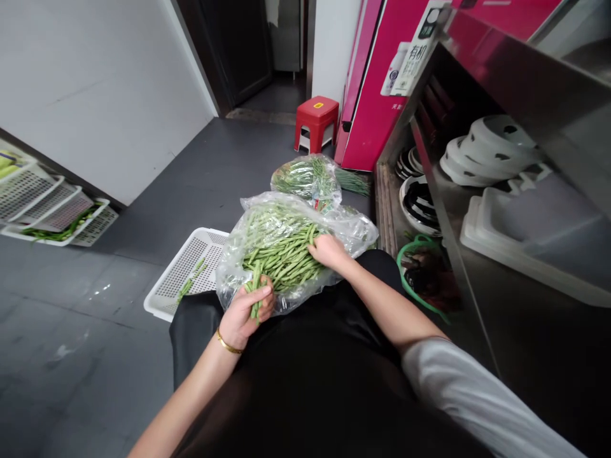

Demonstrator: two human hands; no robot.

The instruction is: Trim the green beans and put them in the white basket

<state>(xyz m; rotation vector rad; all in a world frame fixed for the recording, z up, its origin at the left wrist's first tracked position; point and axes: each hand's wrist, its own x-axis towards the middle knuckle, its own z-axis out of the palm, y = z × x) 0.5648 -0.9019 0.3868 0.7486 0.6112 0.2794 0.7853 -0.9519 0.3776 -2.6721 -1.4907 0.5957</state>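
A large clear plastic bag full of green beans lies open in front of me, against my knees. My left hand is closed round a small bunch of green beans at the bag's near left edge. At the right side of the pile, my right hand is closed, its fingertips among the beans and partly hidden by them. On the floor to the left of the bag is a white perforated basket, with a few green beans in it.
Behind the bag lies another plastic bag of long thin greens, near a red stool. White baskets with vegetables line the left wall. A metal shelf with containers stands close on the right, above a green basket.
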